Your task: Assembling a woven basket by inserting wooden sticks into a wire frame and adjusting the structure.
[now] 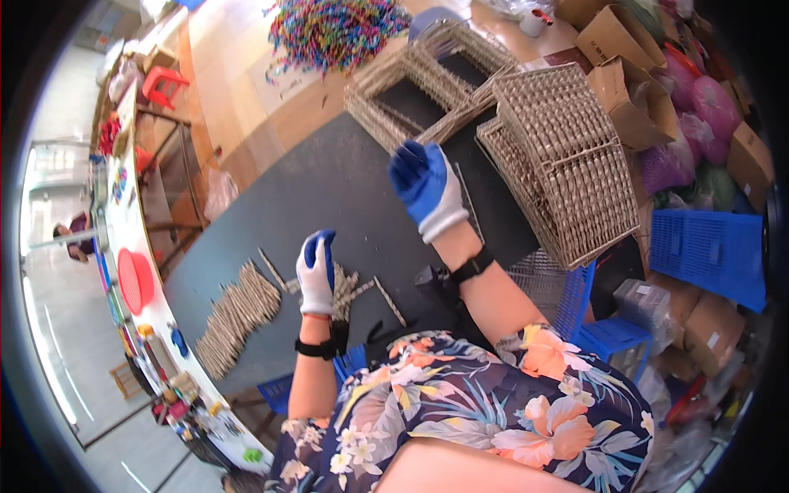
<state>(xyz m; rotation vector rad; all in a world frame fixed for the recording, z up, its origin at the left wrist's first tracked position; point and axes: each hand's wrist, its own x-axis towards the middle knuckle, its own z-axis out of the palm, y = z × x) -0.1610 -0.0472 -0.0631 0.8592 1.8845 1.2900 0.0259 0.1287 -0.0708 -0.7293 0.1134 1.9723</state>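
My left hand (pixel 316 275), in a white and blue glove, hovers over the dark table beside a small bunch of beige woven strips (pixel 343 294). Its fingers bend loosely, and nothing shows between them. Farther right and forward, my right hand (pixel 427 191) wears a matching glove. Its fingers are slightly curved, with no object visible in them. Just ahead of it lies an open woven frame (pixel 394 123). A thin strip (pixel 468 197) lies to the right of that hand. At the left, a larger pile of strips (pixel 238 316) rests on the table (pixel 271 197).
Stacked woven panels (pixel 567 156) rise at the table's right side. Beyond the table is a heap of multicoloured pieces (pixel 333 33). Cardboard boxes (pixel 633 99) and a blue crate (pixel 708 256) crowd the right. A long white bench (pixel 156 279) with a red basket (pixel 136 281) runs along the left.
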